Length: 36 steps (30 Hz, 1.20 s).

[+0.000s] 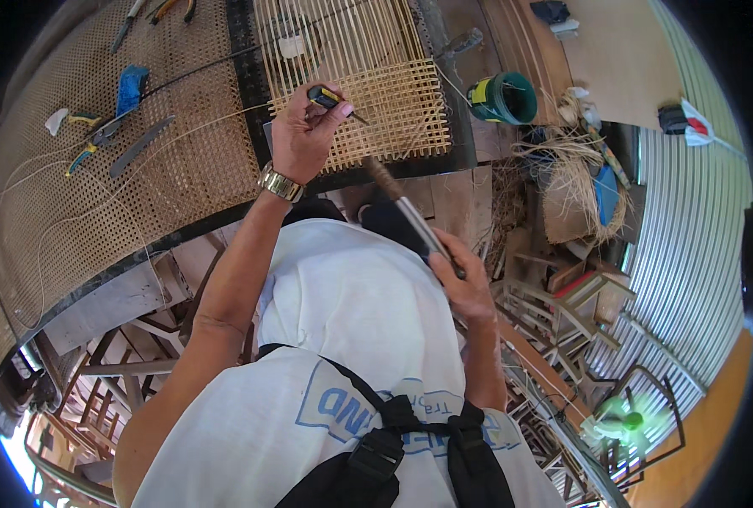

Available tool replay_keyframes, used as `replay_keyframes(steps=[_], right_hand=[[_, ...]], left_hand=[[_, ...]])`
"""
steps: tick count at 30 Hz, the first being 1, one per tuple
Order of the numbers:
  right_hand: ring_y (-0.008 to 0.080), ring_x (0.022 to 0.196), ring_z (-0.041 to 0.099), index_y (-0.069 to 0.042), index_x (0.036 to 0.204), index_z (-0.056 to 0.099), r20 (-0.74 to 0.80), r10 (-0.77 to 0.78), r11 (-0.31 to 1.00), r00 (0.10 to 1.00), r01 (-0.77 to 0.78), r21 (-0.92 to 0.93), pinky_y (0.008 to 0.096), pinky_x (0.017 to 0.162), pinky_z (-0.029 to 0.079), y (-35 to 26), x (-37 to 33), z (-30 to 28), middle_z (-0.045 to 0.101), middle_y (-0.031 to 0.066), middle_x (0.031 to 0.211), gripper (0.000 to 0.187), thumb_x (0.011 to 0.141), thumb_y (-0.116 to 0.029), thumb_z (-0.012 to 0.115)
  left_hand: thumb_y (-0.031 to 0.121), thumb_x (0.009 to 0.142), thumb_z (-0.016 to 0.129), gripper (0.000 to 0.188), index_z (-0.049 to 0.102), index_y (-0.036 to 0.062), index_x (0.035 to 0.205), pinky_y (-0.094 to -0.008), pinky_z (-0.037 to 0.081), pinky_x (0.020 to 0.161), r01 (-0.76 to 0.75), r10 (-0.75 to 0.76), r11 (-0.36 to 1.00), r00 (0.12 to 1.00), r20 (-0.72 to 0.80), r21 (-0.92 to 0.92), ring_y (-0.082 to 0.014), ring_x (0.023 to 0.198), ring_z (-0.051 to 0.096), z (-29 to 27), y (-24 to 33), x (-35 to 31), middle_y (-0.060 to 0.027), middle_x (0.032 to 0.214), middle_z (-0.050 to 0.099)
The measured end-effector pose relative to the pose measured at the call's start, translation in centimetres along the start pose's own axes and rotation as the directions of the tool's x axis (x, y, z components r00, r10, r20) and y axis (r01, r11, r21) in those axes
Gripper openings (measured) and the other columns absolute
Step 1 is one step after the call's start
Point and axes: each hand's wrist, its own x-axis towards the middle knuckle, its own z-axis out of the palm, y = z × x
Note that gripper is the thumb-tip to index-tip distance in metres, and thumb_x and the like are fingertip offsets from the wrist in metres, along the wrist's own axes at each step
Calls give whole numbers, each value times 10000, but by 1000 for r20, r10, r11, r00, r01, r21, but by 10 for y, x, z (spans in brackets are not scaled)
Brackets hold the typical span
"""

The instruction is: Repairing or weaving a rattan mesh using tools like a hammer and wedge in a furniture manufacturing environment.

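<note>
My left hand [302, 140], with a gold watch on its wrist, is closed round a screwdriver [325, 97] with a black and yellow handle. Its short shaft points right, over the woven cane strips [393, 110] in a dark frame. Closer to my body, my right hand [463, 278] grips a long tool [410, 213] with a grey shaft and a blurred brown far end; its exact kind is unclear. That far end is near the front edge of the weave, apart from the screwdriver.
On the finished cane mesh [198, 152] at left lie a grey blade [142, 146], yellow-handled pliers [82, 159] and a blue item [131, 89]. A green bucket [503, 97] stands right of the frame. Beyond are loose cane strips [575, 165], wooden chair frames and a spinning fan [630, 421].
</note>
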Motion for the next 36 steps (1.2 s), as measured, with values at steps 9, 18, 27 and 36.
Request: replay_keyframes(steps=[9,18,27,36], right_hand=[[149,1016,634,-33,1389,608,16,-64,997,998,64,-35,305,913,504,-1,41,40,712,96,1152,409,1007,-177,640],[281,1013,712,-26,1355,616,20,-174,977,985,175,-122,379,915,531,9,52,54,732,196,1119,409,994,-216,644],[173,1091,660,-13,1373,600,-35,-166,986,985,166,-18,317,962,508,28,36,67,711,146,1225,402,1007,-170,654],[137,1001,632,-20,1378,601,-54,-208,974,977,212,78,304,898,510,18,32,62,711,118,1180,406,1008,-177,660]], left_hand=[[98,918,800,270,657,69,1144,-251,575,750,-2,-9,992,996,85,128,-82,865,712,1,13,3,-25,978,751],[87,914,793,267,653,67,1140,-257,583,768,-28,8,982,994,106,185,-97,890,721,7,6,1,-38,981,748],[34,945,754,224,637,53,1134,-257,576,827,-45,19,984,988,152,170,-87,960,700,1,16,-11,-36,1061,753],[52,927,769,273,609,68,1148,-262,585,800,-74,64,996,981,182,47,-122,941,732,-2,15,-14,-52,1028,735]])
